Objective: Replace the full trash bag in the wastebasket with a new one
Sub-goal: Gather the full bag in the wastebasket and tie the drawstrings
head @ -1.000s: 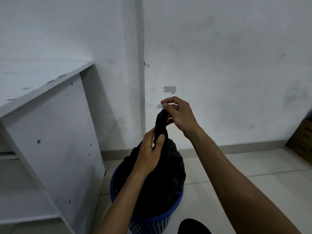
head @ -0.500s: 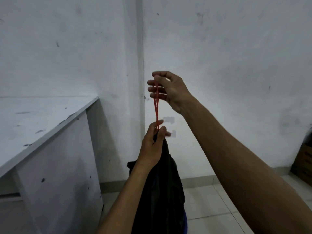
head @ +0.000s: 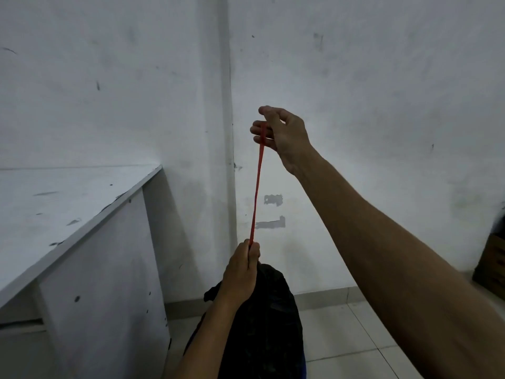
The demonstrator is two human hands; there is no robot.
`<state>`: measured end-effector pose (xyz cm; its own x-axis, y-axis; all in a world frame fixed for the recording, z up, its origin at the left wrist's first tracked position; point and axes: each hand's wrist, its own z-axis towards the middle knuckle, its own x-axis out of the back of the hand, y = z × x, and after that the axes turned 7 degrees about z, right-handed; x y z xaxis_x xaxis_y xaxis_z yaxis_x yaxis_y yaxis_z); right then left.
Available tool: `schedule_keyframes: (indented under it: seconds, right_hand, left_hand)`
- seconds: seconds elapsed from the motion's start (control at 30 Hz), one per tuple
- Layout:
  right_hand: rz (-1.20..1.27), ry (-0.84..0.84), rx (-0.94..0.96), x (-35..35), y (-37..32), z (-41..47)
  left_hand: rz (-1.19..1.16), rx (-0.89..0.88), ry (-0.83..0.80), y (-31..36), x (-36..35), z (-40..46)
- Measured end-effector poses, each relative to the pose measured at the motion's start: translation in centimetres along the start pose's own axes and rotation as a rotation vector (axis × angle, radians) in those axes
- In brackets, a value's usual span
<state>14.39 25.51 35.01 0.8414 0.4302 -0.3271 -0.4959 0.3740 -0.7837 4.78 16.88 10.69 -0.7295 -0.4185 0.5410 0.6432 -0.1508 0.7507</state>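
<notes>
L fingers (head: 252, 251) clamp black bag (head: 269, 324) neck; R fingers (head: 261, 131) hook red drawstring (head: 257, 192). White desk (head: 54, 203) left, tile floor (head: 341, 337).

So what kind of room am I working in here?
Probably a bare storeroom or back office: scuffed white walls meeting at a corner, a worn white desk, tiled floor and a cardboard box at the right edge.

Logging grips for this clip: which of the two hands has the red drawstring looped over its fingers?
The right hand, raised high; the left hand instead grips the black trash bag neck below the red drawstring.
</notes>
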Motion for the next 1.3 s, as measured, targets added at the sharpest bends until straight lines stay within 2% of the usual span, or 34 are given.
schedule_keyframes:
  seconds: [0.17, 0.33, 0.43, 0.5, 0.53, 0.6, 0.67, 0.83, 0.93, 1.03, 1.1, 1.17, 1.23, 1.3]
  right_hand:
    - [-0.076, -0.037, 0.028, 1.1, 0.4, -0.8]
    - [-0.267, -0.079, 0.042, 2.2, 1.7, -2.1]
    - [-0.460, 0.017, 0.050, 3.1, 4.1, -5.0]
    - [-0.498, 0.130, -0.083, 3.5, 6.7, -8.6]
    - [-0.509, 0.114, -0.208, 3.6, 8.2, -10.3]
    - [-0.526, -0.056, -0.497, 3.6, 10.7, -13.1]
    - [-0.471, -0.169, -0.647, 3.5, 12.6, -14.6]
    - [-0.292, 0.003, -0.527, 4.1, 15.1, -15.7]
    - [-0.358, 0.015, -0.514, 5.0, 16.2, -16.7]
    - [-0.509, 0.040, -0.378, 5.8, 17.7, -18.1]
    - [-0.635, 0.018, -0.305, 6.8, 19.1, -19.2]
    - [-0.714, 0.001, -0.282, 8.1, 20.8, -20.4]
    - [-0.805, -0.009, -0.227, 9.5, 22.1, -21.8]
    - [-0.902, -0.028, -0.192, 10.7, 22.8, -23.1]
  left_hand:
    - [-0.001, -0.012, 0.016, 0.0, 0.0, -0.6]
    - [-0.012, -0.024, 0.075, 0.5, 0.6, -0.9]
    - [-0.049, 0.019, 0.090, 1.0, 0.9, -0.9]
    - [-0.045, 0.019, 0.093, 1.2, 1.3, -1.1]
    - [-0.030, -0.001, 0.094, 1.3, 1.4, -1.2]
    - [-0.006, -0.024, 0.057, 1.4, 1.4, -1.7]
    - [-0.006, -0.019, 0.017, 1.0, 1.0, -2.4]
    - [-0.030, 0.074, 0.073, -1.0, 0.6, -3.6]
    - [0.016, 0.110, 0.124, -3.5, 0.3, -4.2]
    - [0.146, 0.100, 0.231, -6.5, -0.1, -4.7]
    - [0.221, 0.174, 0.242, -8.4, -0.1, -5.0]
    - [0.252, 0.358, 0.141, -10.5, -0.3, -5.3]
    - [0.229, 0.554, -0.027, -12.2, -0.6, -5.9]
    - [0.206, 0.645, -0.128, -13.2, -0.9, -6.6]
